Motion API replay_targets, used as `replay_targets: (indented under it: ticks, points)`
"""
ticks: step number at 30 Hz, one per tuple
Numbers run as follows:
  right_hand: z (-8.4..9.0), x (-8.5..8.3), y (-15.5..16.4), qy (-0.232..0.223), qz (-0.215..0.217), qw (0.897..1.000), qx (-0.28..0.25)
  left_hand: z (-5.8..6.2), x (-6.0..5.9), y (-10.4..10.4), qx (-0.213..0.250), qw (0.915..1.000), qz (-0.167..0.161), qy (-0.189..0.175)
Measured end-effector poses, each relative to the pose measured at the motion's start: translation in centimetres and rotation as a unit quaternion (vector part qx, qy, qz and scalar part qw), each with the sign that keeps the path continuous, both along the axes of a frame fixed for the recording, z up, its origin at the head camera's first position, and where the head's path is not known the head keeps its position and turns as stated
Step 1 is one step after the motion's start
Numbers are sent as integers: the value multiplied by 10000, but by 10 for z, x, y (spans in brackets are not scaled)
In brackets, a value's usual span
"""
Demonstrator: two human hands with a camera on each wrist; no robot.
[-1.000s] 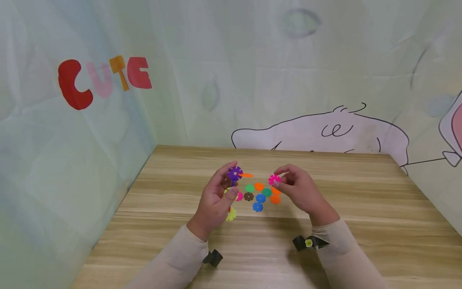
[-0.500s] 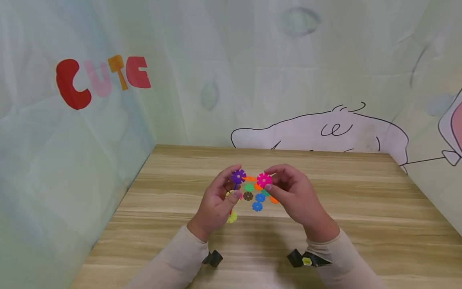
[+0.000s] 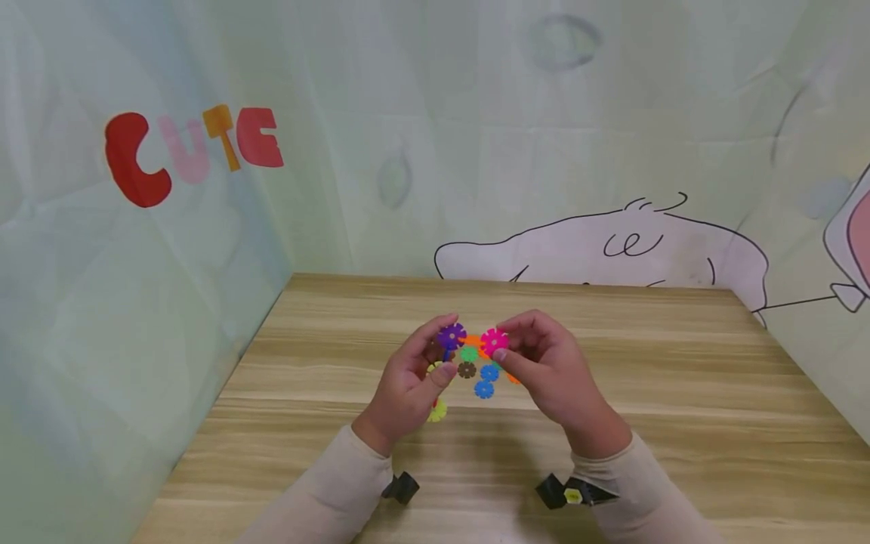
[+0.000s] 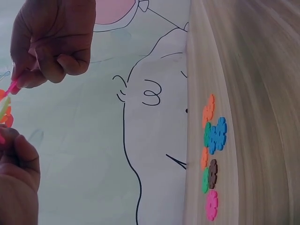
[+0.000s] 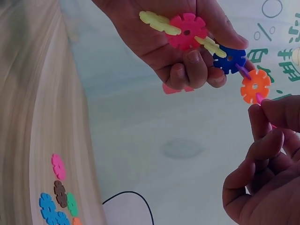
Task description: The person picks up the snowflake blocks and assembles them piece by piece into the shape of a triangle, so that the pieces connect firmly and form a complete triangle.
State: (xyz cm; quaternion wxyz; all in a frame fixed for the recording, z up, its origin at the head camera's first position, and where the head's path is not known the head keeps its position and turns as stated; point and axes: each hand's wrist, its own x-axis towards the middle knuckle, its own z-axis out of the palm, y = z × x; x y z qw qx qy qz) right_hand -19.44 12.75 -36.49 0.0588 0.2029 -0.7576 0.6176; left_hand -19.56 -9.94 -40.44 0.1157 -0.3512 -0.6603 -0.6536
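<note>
The left grip (image 3: 412, 380) is holding a disc chain (image 5: 211, 47) while the right grip (image 3: 556, 372) is pinching a pink disc (image 3: 490, 337), apparently attaching it, needing straight pressure.

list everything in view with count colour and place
Chain of notched plastic discs: one, six discs (two yellow, red, blue, purple, orange), in left hand
Notched pink plastic disc: one, pink, in right hand
Flat wood-grain table: one, light brown, below both hands
Loose notched plastic discs: two blue, two green, one brown, one pink, at least two orange, on table
Printed fabric backdrop: one, pale green, behind table
Printed CUTE letters: four, red, pink, orange, backdrop's left
Black wrist cameras: two, black, at sleeves
Sleeves: two, cream, lower centre
Left hand: one, bare, holding chain
Right hand: one, bare, pinching pink disc
</note>
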Motion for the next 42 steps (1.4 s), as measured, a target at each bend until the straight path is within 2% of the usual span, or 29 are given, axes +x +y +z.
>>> replay_targets:
  ticks: [13,27,35,39,42]
  points:
    - [-4,4,-5,370,-77,9990,-238,-4,-1,1,67,10000,19,-62]
    - [-7,4,-7,657,-72,9974,-275,-8,-1,3,68,10000,22,-16]
    - [-7,0,-5,530,-114,9985,82,-6,-2,2,-51,9998,194,-48]
    - [-8,-9,3,283,-58,9988,400,-7,-4,2,-45,9993,356,56]
    - [-12,-22,13,55,-278,9965,787,-8,-5,2,4,9985,542,92]
